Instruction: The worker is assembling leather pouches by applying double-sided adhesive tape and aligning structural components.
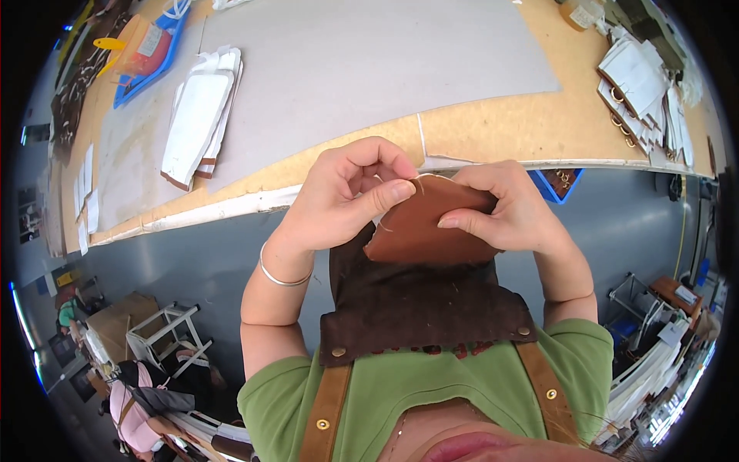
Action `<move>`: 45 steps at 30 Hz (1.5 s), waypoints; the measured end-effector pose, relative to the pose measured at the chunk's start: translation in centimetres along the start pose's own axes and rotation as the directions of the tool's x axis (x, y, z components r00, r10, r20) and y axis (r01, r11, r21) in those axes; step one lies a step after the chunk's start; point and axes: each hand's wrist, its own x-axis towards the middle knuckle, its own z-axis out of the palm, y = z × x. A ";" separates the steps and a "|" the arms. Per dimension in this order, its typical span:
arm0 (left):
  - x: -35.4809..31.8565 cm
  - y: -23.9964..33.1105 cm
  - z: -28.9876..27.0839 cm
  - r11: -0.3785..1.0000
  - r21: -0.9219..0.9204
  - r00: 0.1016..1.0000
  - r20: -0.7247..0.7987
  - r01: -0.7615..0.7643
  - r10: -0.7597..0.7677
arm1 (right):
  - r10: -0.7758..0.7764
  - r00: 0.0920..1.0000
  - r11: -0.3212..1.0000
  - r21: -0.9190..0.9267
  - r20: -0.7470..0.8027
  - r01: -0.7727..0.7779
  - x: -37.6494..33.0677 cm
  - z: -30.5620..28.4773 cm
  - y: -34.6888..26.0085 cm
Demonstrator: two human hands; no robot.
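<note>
A brown leather piece, with a pale cut edge, is held up in front of my apron, beyond the near edge of the table. My right hand grips its right side, thumb on the near face and fingers behind, out of sight. With thumb and forefinger, my left hand pinches the upper left corner of the leather. Thin loose strands stick out there and lower on the left edge. The other left fingers are curled in.
On the table lie a grey mat and a stack of white-faced leather pieces. Farther left, a blue tray holds a container. Pieces with metal rings lie at right; a blue bin sits under the edge.
</note>
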 end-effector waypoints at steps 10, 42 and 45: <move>-0.8 -0.8 -0.3 0.992 0.000 0.992 -0.015 0.126 -0.126 | 0.026 0.994 0.998 0.055 -0.104 -0.020 -0.9 2.4 1.2; -2.9 -6.4 0.3 0.648 -0.627 0.901 0.259 0.431 -0.348 | 0.026 1.000 0.992 0.127 -0.002 -0.026 -1.1 4.1 2.1; -2.9 -6.0 -0.3 0.802 -0.495 0.942 0.164 0.334 -0.292 | 0.070 0.996 0.993 0.096 0.048 -0.074 -1.2 4.0 1.7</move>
